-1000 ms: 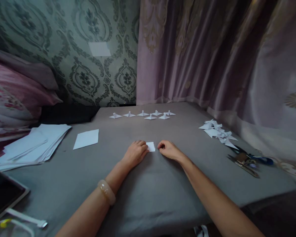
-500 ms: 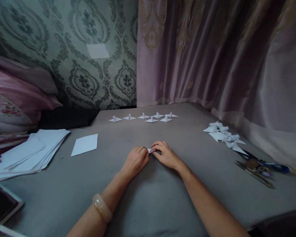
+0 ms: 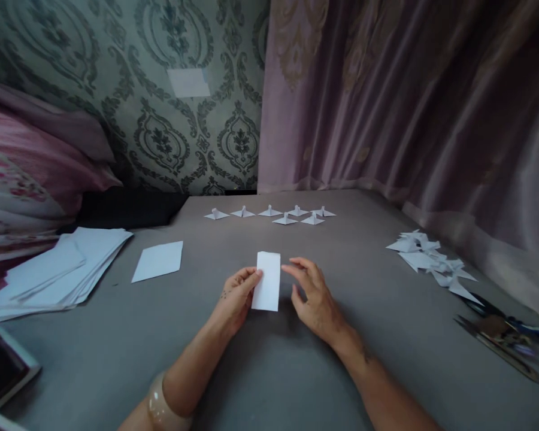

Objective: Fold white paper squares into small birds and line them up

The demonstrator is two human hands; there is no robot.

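Though dim, wallpaper (image 3: 202,143) beyond tabletop (image 3: 354,269).

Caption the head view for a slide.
Left hand holding a white paper, right hand open beside it, seven folded paper shapes beyond on the table.

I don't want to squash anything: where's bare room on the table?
The table is bare between the right hand and the folded-paper heap, and between the single sheet and the left hand. It's crowded where tools sit beside that heap, and far left around the paper stack.
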